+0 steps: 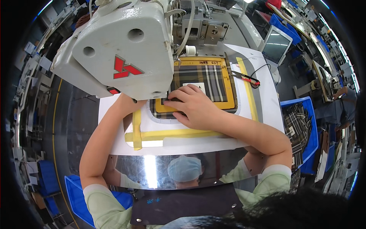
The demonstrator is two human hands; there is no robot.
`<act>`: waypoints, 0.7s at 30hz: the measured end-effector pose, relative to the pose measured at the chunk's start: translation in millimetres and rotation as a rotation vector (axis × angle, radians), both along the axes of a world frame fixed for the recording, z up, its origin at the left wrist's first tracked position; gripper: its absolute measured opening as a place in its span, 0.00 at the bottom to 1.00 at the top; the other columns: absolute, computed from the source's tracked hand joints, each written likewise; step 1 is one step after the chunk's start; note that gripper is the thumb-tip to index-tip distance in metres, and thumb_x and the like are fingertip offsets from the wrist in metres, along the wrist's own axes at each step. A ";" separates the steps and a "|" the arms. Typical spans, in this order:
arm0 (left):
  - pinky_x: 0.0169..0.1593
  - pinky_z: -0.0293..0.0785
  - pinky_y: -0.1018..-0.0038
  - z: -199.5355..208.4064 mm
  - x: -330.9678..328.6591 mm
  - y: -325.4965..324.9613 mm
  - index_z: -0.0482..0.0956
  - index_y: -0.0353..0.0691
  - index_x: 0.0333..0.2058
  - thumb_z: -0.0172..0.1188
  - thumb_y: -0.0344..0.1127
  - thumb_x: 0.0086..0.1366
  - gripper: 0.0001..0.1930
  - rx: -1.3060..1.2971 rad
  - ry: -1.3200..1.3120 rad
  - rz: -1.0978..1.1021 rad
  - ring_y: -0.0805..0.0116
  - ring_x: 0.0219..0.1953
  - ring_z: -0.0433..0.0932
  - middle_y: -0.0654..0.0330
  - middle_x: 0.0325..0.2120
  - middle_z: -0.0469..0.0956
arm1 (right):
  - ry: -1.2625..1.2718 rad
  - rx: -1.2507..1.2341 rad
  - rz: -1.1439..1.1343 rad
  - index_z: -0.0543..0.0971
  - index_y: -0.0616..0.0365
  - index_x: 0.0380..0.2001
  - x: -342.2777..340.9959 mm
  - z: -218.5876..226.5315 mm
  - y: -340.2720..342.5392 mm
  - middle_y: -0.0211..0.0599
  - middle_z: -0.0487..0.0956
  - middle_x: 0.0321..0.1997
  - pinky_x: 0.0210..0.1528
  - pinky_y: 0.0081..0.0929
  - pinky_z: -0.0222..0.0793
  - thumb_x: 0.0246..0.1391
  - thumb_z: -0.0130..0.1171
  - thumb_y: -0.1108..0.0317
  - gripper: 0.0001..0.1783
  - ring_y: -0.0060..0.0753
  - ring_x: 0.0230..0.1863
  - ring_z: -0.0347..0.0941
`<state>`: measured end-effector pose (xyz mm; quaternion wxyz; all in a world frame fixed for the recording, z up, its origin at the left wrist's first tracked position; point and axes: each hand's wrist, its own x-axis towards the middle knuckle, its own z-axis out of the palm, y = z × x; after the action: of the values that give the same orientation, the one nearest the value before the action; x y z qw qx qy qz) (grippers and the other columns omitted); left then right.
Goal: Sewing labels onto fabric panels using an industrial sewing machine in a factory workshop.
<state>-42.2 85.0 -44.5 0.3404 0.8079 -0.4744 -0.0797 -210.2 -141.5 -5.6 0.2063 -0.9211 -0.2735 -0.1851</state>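
A yellow rectangular frame (227, 89) lies over a piece of dark plaid fabric (190, 78) with a small white label on it, under the sewing machine. My right hand (192, 107) rests palm down on the near side of the frame and the fabric, its fingers somewhat bent and apart. At the left, my left hand (129, 105) reaches beneath the white head of the sewing machine (126, 49); the machine hides its fingers. To the right of the frame lies a slim red-and-black hand tool (248, 79).
White paper sheets edged with yellow tape (175, 134) surround the work. A shiny metal plate (141, 171) forms the near edge. Plaid pieces fill a blue bin (310, 129) at the right; another blue bin (78, 198) stands lower left. A screen (276, 45) and another person (343, 107) are farther right.
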 end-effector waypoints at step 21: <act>0.63 0.59 0.65 -2.6 12.1 -27.2 0.76 0.38 0.39 0.49 0.33 0.66 0.09 -0.551 0.774 0.075 0.64 0.57 0.66 0.56 0.48 0.74 | -0.098 -0.012 0.012 0.77 0.55 0.38 7.0 -12.1 9.4 0.33 0.72 0.42 0.56 0.39 0.60 0.45 0.59 0.67 0.14 0.35 0.46 0.68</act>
<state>-30.1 57.9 -47.1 0.6962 0.6151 -0.2867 -0.2338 -203.2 -132.1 -17.7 0.1882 -0.9105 -0.2898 -0.2270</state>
